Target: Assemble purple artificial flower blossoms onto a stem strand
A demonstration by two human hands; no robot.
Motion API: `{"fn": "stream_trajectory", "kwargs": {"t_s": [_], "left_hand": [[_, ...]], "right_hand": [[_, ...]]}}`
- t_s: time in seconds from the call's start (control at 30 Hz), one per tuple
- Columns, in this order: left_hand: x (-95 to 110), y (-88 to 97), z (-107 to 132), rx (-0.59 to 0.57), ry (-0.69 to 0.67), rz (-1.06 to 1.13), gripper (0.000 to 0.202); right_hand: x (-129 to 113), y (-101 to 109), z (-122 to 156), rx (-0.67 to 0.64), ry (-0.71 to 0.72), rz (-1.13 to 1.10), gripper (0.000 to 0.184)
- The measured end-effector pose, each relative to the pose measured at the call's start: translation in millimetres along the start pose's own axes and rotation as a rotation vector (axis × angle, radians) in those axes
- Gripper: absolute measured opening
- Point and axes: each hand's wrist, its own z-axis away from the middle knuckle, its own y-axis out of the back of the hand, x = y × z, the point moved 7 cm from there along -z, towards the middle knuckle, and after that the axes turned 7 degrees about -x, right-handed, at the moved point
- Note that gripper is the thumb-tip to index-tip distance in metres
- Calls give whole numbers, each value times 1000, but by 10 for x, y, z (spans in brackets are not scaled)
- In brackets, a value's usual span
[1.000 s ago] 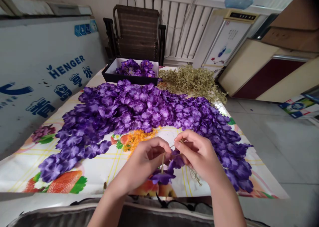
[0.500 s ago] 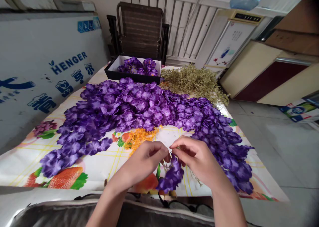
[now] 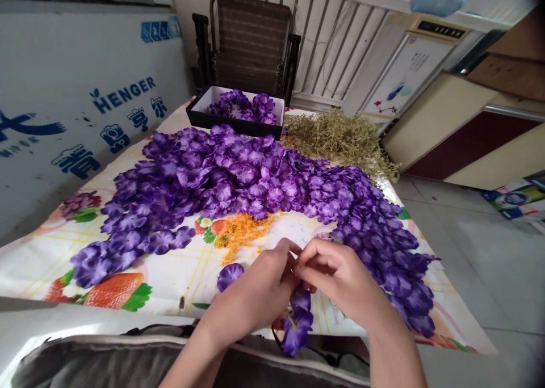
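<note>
My left hand (image 3: 259, 294) and my right hand (image 3: 340, 283) meet at the near edge of the table, fingertips pinched together. Both are closed on a short string of purple fabric flowers (image 3: 297, 323) that hangs down between them. A single purple flower (image 3: 229, 275) lies on the cloth just left of my left hand. A small heap of orange bits (image 3: 242, 232) sits just beyond my hands. Behind it spreads a big pile of purple flowers (image 3: 238, 189) across the fruit-printed tablecloth (image 3: 42, 263).
A black box with purple flowers (image 3: 238, 111) stands at the far end, with a heap of dry yellow-green sprigs (image 3: 340, 141) to its right. A white chest freezer (image 3: 76, 93) lines the left side. A folding chair (image 3: 251, 42) stands behind. Bare floor (image 3: 481, 246) lies to the right.
My hands have drawn closer together and lower. The flower string now hangs lower over the table edge. A loose purple flower now lies left of my left hand.
</note>
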Motion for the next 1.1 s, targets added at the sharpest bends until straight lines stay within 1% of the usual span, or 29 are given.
{"fn": "stream_trajectory", "kwargs": {"t_s": [0.07,0.13,0.2,0.27,0.33,0.4,0.47,0.53,0.63,0.7,0.77,0.87,0.9,0.93,1.0,1.03,1.07,1.1], "left_hand": [[-76,-10,17,-13,76,-79,13],[-128,-21,48,-53,125,-126,18],[-133,-28,90,-106,125,-125,22],[-109,-39,143,-167,111,-138,24],[-57,-65,199,-234,73,-185,25],[4,-120,254,-314,25,-248,23],[47,-183,302,-390,-7,-328,22],[57,-217,335,-428,-8,-399,22],[45,-213,375,-426,0,-413,21],[49,-181,405,-389,-11,-354,18],[69,-133,435,-338,-33,-303,17],[93,-64,440,-289,-46,-236,18],[93,-18,417,-241,-47,-185,20],[82,53,381,-153,-48,-124,21],[14,225,298,88,-64,-13,22],[-41,290,256,198,-76,-2,21],[-96,312,206,255,-99,-17,19],[-164,278,136,236,-110,-50,21]], "right_hand": [[-13,33,17,12,8,41,9],[-3,76,28,6,13,38,8],[17,148,10,33,54,-19,9],[59,247,-54,137,109,-15,17],[135,282,-177,236,123,93,20],[236,194,-352,238,93,213,12],[314,32,-519,182,68,302,6],[354,-138,-629,130,43,384,8],[370,-349,-704,73,4,503,15],[379,-444,-729,50,-24,583,15],[396,-481,-746,50,-49,652,15],[422,-404,-732,77,-74,720,16],[429,-349,-714,86,-77,730,15],[434,-284,-691,97,-76,737,14],[442,-138,-642,127,-66,743,11],[450,-61,-621,150,-66,746,10],[466,14,-603,175,-74,749,10],[486,83,-591,201,-90,753,11]]}}
